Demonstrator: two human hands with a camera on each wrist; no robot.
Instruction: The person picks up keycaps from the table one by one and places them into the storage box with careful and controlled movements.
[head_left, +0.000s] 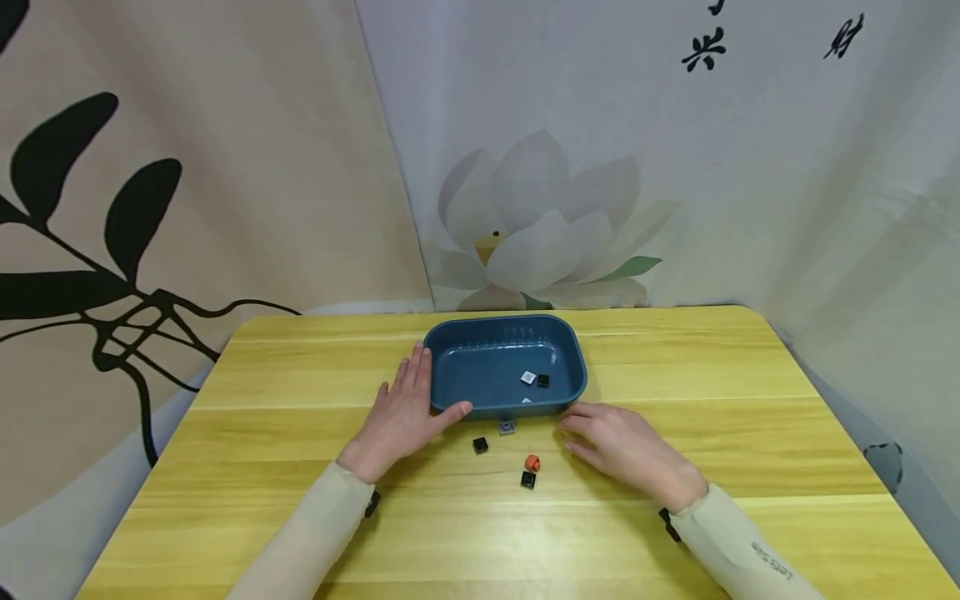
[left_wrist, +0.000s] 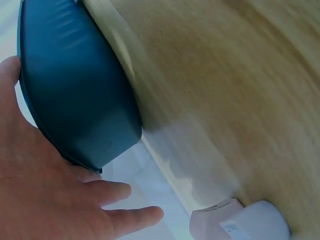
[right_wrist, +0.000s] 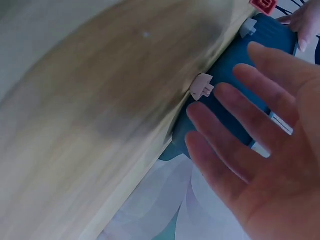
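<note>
A dark blue plastic tray (head_left: 506, 412) stands at the table's back edge. My left hand (head_left: 401, 417) rests against its left side, fingers straight and thumb along the front rim. By the front right corner, my right hand (head_left: 618, 437) has loosely extended fingers. Close to those fingertips, a small pale piece (right_wrist: 201, 87) with a stem lies on the table, seemingly not gripped. Small square pieces, perhaps keyboard parts, lie before the tray: grey (head_left: 507, 427), black (head_left: 480, 445), orange-red (head_left: 532, 462) and another black (head_left: 528, 480). Inside are a white piece (head_left: 528, 377) and a black one (head_left: 543, 381).
The wooden table (head_left: 300, 500) has rounded back corners. Behind it hangs a printed curtain (head_left: 547, 225) with a lotus. Two pale objects (left_wrist: 255, 220) appear at the bottom of the left wrist view.
</note>
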